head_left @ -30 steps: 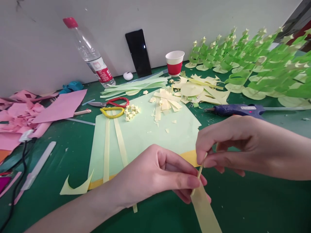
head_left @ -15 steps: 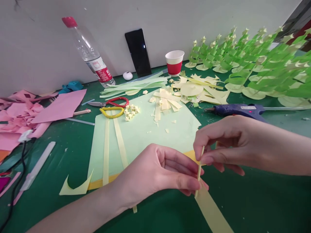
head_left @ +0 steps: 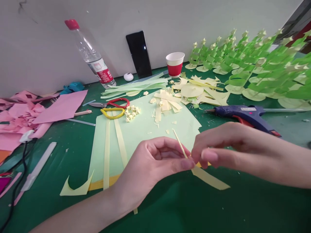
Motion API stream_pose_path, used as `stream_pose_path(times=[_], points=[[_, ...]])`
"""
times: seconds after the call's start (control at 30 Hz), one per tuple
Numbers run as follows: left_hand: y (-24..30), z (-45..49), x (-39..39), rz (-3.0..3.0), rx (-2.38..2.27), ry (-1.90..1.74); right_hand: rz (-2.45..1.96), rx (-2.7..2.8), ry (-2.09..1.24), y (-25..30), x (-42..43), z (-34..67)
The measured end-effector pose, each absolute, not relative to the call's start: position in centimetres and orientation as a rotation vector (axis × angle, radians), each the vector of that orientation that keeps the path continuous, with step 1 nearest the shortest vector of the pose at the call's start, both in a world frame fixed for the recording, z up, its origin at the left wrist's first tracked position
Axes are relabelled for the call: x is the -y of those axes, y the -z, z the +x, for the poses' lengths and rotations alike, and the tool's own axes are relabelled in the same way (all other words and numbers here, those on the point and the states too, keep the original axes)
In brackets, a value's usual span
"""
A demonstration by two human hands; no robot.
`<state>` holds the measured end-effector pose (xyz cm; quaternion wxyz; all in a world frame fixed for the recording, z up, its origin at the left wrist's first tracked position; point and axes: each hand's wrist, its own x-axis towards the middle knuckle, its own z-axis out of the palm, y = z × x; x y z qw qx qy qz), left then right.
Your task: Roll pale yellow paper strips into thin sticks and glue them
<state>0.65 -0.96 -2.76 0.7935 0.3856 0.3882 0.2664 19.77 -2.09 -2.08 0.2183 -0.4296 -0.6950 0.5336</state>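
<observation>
Left hand [head_left: 155, 161], right hand [head_left: 225, 149] on paper strip [head_left: 211, 179]

Rear wall [head_left: 194, 19]: plain off-white, matt, meeting the surface in a straight line. A thin dark crack [head_left: 23, 5] marks its upper left corner, with a few specks elsewhere. Surface [head_left: 243, 207]: dark green, scuffed with pale scratches. A dark slanted edge [head_left: 301, 16] cuts the upper right corner. Light is even and shadows are soft.

Matt yellow paper strip [head_left: 209, 179], glossy plastic glue gun [head_left: 243, 113], clear plastic bottle [head_left: 91, 55].
</observation>
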Motion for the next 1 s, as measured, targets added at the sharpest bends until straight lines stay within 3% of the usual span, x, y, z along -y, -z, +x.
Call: stream_pose_path(times=[0.13,1.0], points=[[2.8,0.7,1.2,0.981,-0.878,-0.630,-1.227,1.984,-1.449,2.2,2.8,18.9],[3.4,0.6,1.9,1.357,-0.908,-0.784,-0.932,2.309,-0.269,3.6,4.4,18.5]])
